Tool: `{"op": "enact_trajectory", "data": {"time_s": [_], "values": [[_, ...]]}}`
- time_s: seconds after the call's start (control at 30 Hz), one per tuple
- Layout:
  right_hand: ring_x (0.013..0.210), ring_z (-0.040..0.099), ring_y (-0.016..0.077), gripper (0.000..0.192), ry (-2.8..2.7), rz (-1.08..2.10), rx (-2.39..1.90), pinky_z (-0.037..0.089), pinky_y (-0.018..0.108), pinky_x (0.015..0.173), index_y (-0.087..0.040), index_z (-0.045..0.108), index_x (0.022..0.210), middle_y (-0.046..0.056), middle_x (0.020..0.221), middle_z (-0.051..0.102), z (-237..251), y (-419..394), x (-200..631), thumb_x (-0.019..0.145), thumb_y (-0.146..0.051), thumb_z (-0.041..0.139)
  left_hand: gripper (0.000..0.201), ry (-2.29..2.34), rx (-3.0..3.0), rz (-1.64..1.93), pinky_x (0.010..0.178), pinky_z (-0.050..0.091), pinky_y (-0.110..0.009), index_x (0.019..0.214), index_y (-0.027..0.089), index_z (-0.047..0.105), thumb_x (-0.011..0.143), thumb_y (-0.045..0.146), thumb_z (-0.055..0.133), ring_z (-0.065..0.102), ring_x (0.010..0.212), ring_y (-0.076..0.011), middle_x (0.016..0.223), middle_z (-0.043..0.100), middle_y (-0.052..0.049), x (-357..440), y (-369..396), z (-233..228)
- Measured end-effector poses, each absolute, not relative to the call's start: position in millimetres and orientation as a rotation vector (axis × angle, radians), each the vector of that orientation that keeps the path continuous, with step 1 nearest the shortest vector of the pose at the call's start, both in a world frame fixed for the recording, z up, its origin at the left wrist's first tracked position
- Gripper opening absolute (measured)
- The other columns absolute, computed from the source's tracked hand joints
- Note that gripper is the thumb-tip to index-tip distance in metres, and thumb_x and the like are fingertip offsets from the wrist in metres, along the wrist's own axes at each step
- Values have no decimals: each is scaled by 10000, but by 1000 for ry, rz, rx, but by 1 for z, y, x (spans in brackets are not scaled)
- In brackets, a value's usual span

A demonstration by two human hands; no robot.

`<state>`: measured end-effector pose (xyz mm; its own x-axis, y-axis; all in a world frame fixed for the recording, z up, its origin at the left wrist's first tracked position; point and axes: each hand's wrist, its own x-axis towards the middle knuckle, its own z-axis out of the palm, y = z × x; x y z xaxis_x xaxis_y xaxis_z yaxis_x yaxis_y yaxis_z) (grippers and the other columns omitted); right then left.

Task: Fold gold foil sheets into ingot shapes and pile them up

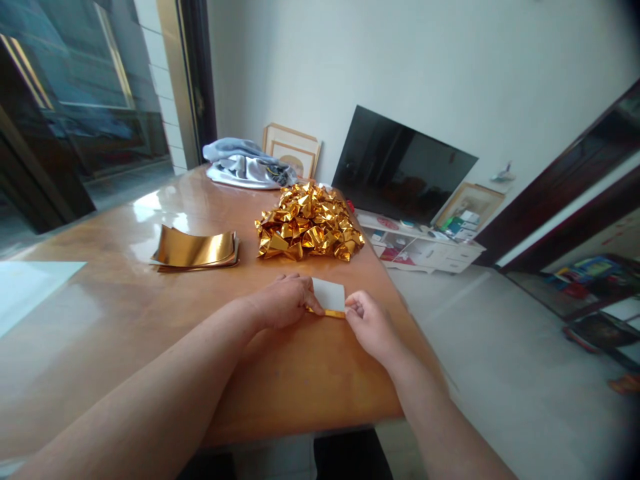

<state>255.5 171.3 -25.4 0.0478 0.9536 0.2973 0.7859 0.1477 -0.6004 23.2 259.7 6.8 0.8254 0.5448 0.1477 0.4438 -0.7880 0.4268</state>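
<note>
Pinching small gold-backed white paper sheet flat on glossy wooden table: left hand, right hand, fingertips clamped on edges. Risk: slick foil slipping, fold skewing.

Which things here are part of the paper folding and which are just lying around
In use: the folded sheet, white side up with a gold edge, pinched by the left hand and right hand; stack of gold sheets; heap of folded gold pieces.

Lying about: grey cloth, picture frames, television, white sheet at the table's left edge.
</note>
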Motion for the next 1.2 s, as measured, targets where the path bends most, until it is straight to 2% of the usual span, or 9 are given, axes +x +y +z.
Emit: {"op": "enact_trajectory", "data": {"time_s": [0.07,0.13,0.27,0.5,0.7,0.83,0.97,1.1,1.2], "values": [[856,607,205,133,-1829,275,-1656,467,311,754,-230,640,934,46,919,652,-16,166,257,912,-252,511,404,745,2629,364,821,368,-282,1020,417,784,834,128,571,556,948,-200,1006,673,-27,23,259,8],[972,594,229,231,-1966,187,-1628,464,342,845,-247,681,1071,74,1022,654,-3,157,254,949,-264,486,399,752,2630,353,829,370,-284,1027,415,783,841,136,567,558,959,-202,1012,675,-31,24,259,9],[1112,521,279,375,-2279,7,-1670,413,420,958,-273,619,1315,106,1218,622,15,136,234,997,-391,458,376,755,2660,322,826,370,-290,1055,446,765,854,187,581,562,975,-211,1022,675,-23,24,258,10],[1201,444,297,423,-2315,-208,-1955,365,452,970,-273,592,1332,87,1296,598,16,115,217,1016,-473,395,338,783,2678,312,857,378,-300,1045,438,770,860,222,586,563,1005,-230,1074,682,-18,24,257,11],[1136,493,292,418,-2275,-295,-2079,379,451,933,-266,613,1300,100,1244,619,18,108,228,1016,-473,387,363,819,2652,271,865,377,-323,1051,460,762,858,216,575,555,1024,-243,1063,673,-26,25,257,13],[1107,524,266,375,-2202,-290,-2008,402,410,966,-208,612,1293,116,1204,627,22,113,228,1007,-360,422,342,822,2639,275,871,378,-322,1039,443,770,846,223,595,551,1028,-243,1078,671,-28,25,257,12],[1156,519,242,400,-2212,-210,-1842,403,359,1020,-133,549,1350,138,1274,594,21,126,213,976,-214,430,314,813,2637,293,871,382,-320,1032,449,770,847,252,609,556,1019,-241,1056,676,-22,25,258,10],[1075,562,213,357,-2309,-58,-1910,432,305,975,-160,616,1249,109,1162,650,15,133,195,951,-130,421,361,781,2638,323,869,388,-306,1039,458,765,856,207,581,572,997,-222,1029,691,-14,25,259,7],[1089,562,224,387,-2344,-114,-2021,430,301,972,-151,609,1271,119,1167,654,12,132,187,933,-102,428,361,781,2594,350,837,402,-278,1010,430,779,830,187,581,593,949,-204,991,719,4,25,262,3]]}}
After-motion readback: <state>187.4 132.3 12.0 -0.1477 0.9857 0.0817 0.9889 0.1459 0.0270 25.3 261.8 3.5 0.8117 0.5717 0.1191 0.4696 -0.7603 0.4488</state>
